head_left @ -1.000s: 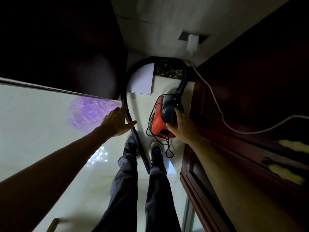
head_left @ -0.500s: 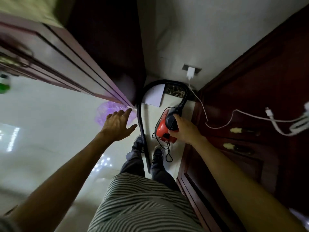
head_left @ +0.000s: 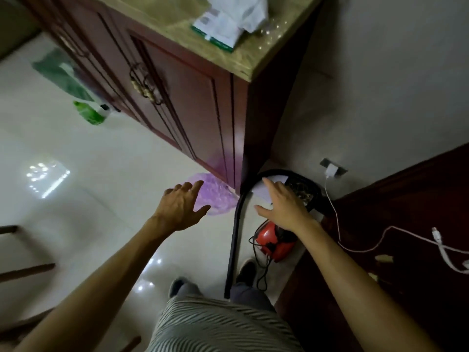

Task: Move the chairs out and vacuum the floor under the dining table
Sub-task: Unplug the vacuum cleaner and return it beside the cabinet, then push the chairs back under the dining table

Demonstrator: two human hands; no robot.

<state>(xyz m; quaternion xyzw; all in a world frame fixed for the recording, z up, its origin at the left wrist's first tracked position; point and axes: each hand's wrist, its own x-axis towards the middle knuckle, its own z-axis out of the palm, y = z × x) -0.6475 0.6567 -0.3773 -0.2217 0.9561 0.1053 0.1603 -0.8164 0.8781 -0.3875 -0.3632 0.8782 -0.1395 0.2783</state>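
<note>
Standing over the red vacuum cleaner (head_left: 275, 240), which sits just below the empty, spread right hand (head_left: 285, 208), the person would do well to grip its black hose (head_left: 234, 240), between both hands, with the equally empty, open left hand (head_left: 181, 208).

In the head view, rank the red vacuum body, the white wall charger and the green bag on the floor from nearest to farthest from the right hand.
From the right hand:
1. Red vacuum body, just below the wrist, on the floor.
2. White wall charger, up and to the right, plugged in at the wall.
3. Green bag, far left, beside the cabinet front.
</note>
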